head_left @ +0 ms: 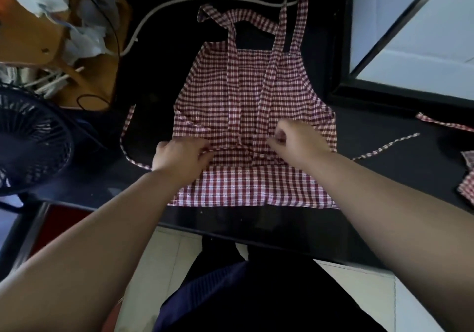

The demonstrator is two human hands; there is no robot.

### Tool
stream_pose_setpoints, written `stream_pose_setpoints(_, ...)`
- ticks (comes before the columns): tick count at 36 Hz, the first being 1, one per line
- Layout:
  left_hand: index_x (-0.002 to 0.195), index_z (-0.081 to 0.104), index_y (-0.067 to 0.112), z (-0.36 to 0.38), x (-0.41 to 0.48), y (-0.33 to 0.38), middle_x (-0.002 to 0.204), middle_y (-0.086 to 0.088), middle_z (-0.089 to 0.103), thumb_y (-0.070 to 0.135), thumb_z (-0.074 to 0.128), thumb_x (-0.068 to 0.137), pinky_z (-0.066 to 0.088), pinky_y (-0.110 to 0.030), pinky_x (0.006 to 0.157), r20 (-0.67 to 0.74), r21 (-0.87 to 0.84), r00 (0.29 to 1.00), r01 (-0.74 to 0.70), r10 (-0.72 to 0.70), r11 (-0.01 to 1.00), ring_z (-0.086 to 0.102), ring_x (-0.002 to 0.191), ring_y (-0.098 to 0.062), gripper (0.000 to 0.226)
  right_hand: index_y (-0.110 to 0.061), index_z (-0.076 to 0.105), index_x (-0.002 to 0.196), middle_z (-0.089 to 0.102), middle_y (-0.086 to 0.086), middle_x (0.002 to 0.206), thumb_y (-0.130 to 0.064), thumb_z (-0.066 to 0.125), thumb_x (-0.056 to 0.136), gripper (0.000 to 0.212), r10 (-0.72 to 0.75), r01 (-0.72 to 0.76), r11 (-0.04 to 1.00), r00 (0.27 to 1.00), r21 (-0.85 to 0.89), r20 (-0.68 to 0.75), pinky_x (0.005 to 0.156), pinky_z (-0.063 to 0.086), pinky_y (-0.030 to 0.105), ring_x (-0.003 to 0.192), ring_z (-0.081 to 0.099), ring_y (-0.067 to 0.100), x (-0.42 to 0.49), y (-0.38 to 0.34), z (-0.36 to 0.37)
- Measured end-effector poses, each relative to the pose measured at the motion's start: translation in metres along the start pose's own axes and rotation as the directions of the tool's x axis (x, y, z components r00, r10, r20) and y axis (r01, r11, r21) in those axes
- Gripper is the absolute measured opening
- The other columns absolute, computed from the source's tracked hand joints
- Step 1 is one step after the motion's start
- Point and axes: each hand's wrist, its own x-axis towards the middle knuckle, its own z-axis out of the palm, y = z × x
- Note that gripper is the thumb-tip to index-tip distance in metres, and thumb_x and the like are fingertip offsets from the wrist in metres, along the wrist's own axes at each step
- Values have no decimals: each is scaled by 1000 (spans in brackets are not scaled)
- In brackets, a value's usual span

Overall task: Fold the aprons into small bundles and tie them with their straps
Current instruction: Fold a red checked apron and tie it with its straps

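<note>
While my left hand (182,156) and right hand (295,139) each pinch the red-and-white checked cloth apron (246,96), its crease runs nine to three; length points to twelve.

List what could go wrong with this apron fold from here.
1. The left hand and right hand pinch the apron only near its middle, so the outer edges may lag and the fold skew.
2. The left waist strap loops out toward the fan and might snag.
3. The right waist strap trails toward a second checked cloth and may tangle with it.
</note>
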Motion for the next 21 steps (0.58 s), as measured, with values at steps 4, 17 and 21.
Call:
stream_pose_setpoints(4, 111, 64, 28, -11, 1, -3, 117, 1, 62, 40, 42, 100, 36, -36, 89, 25, 45, 998, 50, -51, 998, 55, 105, -23, 27, -19, 62, 107, 60, -5, 101, -52, 53, 89, 39, 49, -53, 999, 919, 0, 391, 82, 47, 29, 94, 56, 16, -11, -2, -4)
stream_pose_setpoints(17, 123, 61, 17, -5, 2, -17, 110, -11, 49, 21, 39, 101, 39, -36, 61, -123, -67, 957, 258, -265, 964, 52, 85, -29, 32, -4, 55, 122, 58, 18, 118, -2, 44, 94, 30, 420, -451, 879, 886, -152, -198, 78, 45, 39, 106, 57, 36, -14, 37, -20)
stream_pose_setpoints(21, 135, 52, 19, -3, -4, -18, 128, -16, 48, 27, 39, 100, 42, -42, 77, -142, -58, 938, 310, -315, 949, 51, 109, -36, 39, -6, 28, 145, 37, 20, 142, -10, 54, 90, 61, 541, -540, 828, 840, -152, -41, 99, 39, 48, 127, 41, 39, -29, 41, -19)
